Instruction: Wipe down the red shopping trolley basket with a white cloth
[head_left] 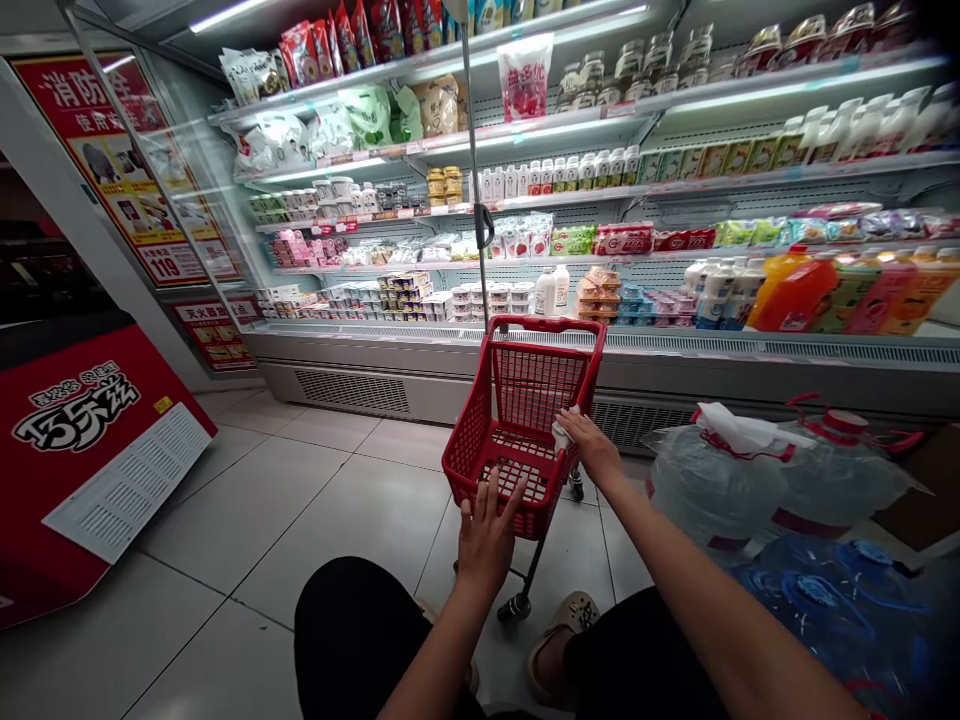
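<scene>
A small red plastic shopping cart (468, 440) on dark wheels stands in front of me, its handle side toward the fridge. My right hand (589, 447) presses a crumpled white cloth or tissue (564, 430) against the cart's right side rim. At the cart's near edge is my left hand (487, 530), its fingers spread and holding nothing. The fingertips reach over that rim; whether they touch it I cannot tell. The basket shows its grid floor.
An open fridge (360, 345) stocked with dairy and drinks spans the back. Large water bottles (720, 480) and blue jugs (825, 600) stand at the right. A red freezer chest (90, 450) is on the left. Tiled floor (247, 560) lies between.
</scene>
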